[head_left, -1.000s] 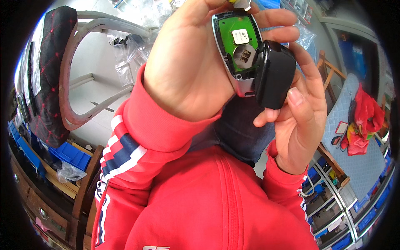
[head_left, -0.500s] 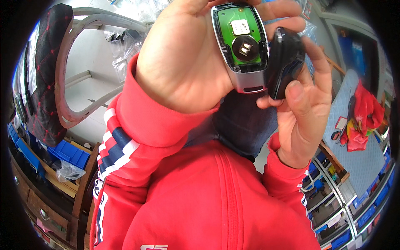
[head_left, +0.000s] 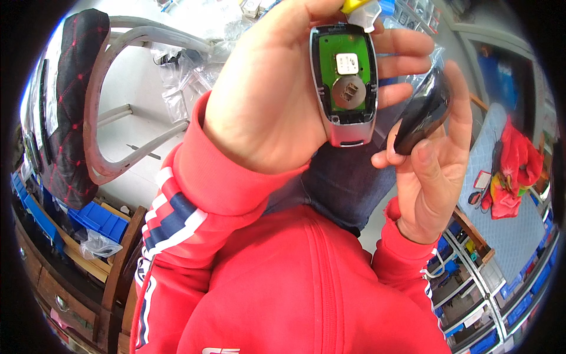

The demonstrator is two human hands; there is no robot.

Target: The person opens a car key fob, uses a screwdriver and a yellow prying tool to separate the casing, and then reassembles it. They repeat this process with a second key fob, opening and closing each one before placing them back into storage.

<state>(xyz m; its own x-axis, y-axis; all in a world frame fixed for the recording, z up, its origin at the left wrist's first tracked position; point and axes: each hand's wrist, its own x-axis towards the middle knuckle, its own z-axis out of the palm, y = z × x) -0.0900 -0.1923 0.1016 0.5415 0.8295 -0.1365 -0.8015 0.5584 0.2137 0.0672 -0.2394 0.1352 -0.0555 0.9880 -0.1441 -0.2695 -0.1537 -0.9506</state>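
Note:
My left hand [head_left: 271, 100] holds an opened key fob body [head_left: 346, 82], silver-edged, with a green circuit board and a round battery seat showing. A yellow-and-white bit [head_left: 358, 8] sticks out past its top end. My right hand [head_left: 433, 171] pinches the fob's glossy black cover [head_left: 423, 112] between thumb and fingers, just right of the body and apart from it. Both red sleeves come up from the lower edge.
A chair [head_left: 76, 100] with a black quilted backrest and grey frame stands at the left. Clear plastic bags [head_left: 183, 76] lie on the white floor. Blue bins [head_left: 94, 218] sit lower left, shelving with blue bins lower right, a red bag [head_left: 513, 171] at the right.
The black cover has come off the fob body and moved right in my right hand. The open fob in my left hand has stayed near the top.

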